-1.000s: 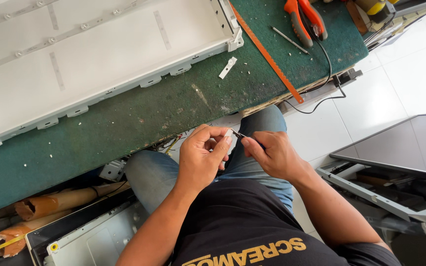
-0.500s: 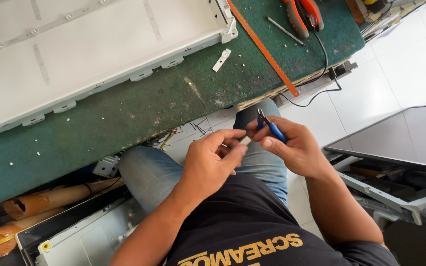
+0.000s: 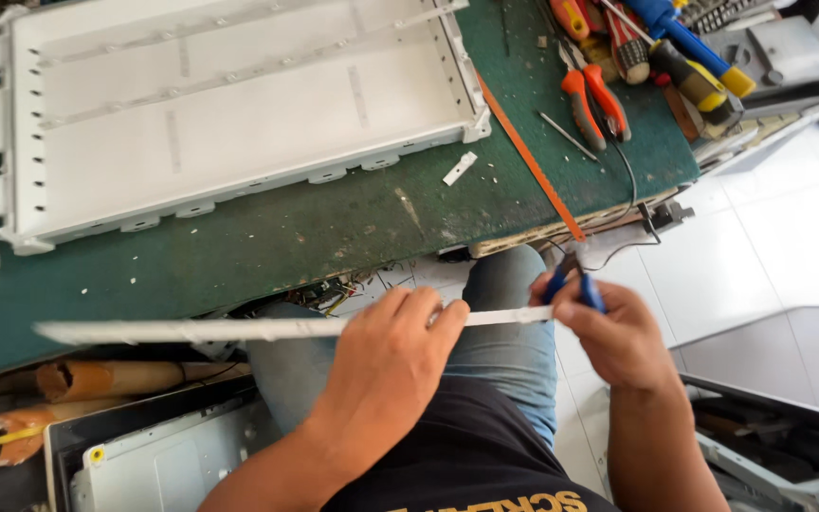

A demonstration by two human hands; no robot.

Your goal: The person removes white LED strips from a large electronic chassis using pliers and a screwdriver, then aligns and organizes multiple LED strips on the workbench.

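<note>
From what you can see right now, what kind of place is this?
Probably an electronics repair workshop: a green bench bears an opened white panel tray and pliers, while the left hand holds a thin white strip.

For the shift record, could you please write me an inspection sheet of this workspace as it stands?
Surface: green felt-covered workbench, scuffed and flecked with white bits.
Job's things: long thin white strip, held level over the lap; small blue-handled tool at its right end.
Clutter: large shallow white rectangular tray panel; orange flat bar; orange-handled pliers; blue-and-yellow screwdrivers; small white chip.
Grippers: left hand pinches the strip near its middle; right hand grips the tool.
Cables: thin black wire runs off the bench edge; loose coloured wires under it.
Surroundings: white tiled floor; brown cardboard tube; grey metal chassis.
</note>
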